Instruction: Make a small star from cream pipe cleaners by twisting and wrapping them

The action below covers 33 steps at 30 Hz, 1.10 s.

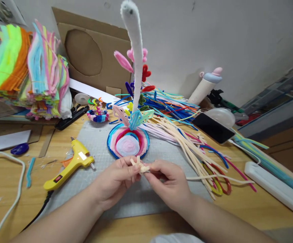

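Between my two hands is a small cream pipe cleaner (143, 167), bent into a knot-like shape with short ends sticking up. My left hand (120, 179) pinches its left side between thumb and fingers. The fingertips of my right hand (170, 184) are closed on its right side. Just beyond my fingers stands a pipe-cleaner craft: a round base (127, 145) of blue, pink and white rings, and a tall white fuzzy stem (137, 67) with pink, red, purple and yellow flowers around it. A long cream strand (219, 177) lies to the right of my right hand.
A yellow glue gun (73, 165) lies left on the grey cutting mat (90, 199). Loose cream pipe cleaners (187, 145), a black phone (213, 128) and a white power strip (275, 189) lie at right. Bundled pipe cleaners (9, 64) stand at back left, near a cardboard sheet (111, 47).
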Each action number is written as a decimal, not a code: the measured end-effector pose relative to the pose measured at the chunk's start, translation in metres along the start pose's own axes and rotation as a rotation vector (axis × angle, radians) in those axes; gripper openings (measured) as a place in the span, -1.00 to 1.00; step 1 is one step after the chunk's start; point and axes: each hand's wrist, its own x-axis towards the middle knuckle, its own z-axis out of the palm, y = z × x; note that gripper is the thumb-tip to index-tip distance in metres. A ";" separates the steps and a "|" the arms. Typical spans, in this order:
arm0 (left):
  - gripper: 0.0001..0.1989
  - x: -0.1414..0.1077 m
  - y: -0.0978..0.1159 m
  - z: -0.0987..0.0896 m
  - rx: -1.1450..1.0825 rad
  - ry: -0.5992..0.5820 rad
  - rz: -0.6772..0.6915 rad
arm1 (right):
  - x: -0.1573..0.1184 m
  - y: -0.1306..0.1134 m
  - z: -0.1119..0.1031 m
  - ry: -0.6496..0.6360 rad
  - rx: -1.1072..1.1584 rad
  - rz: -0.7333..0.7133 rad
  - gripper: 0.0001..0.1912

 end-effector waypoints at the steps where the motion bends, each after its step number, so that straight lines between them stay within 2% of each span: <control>1: -0.88 0.000 -0.001 0.000 0.017 0.010 0.034 | 0.000 0.001 0.001 0.012 0.048 0.047 -0.94; 5: -0.83 0.000 -0.004 -0.002 0.159 0.098 0.150 | 0.004 0.007 0.004 0.042 0.340 0.296 -0.92; 8: -0.77 0.001 -0.003 -0.003 0.287 0.142 0.206 | 0.007 0.010 0.004 0.039 0.443 0.396 -0.88; 14: -0.80 0.002 -0.002 -0.005 0.473 0.201 0.182 | 0.010 0.011 0.003 0.020 0.417 0.453 -0.84; 18: -0.82 0.004 -0.004 -0.010 0.574 0.223 0.212 | 0.011 0.015 0.004 0.016 0.366 0.432 -0.84; 24: -0.79 0.005 -0.003 -0.010 0.659 0.275 0.167 | 0.011 0.017 0.004 0.006 0.258 0.414 -0.84; 30: -0.88 0.004 0.000 -0.006 0.753 0.289 0.209 | 0.014 0.013 0.006 -0.003 0.329 0.505 -0.78; 33: -0.86 0.005 0.001 -0.006 0.741 0.308 0.213 | 0.015 0.014 0.003 -0.065 0.420 0.554 -0.72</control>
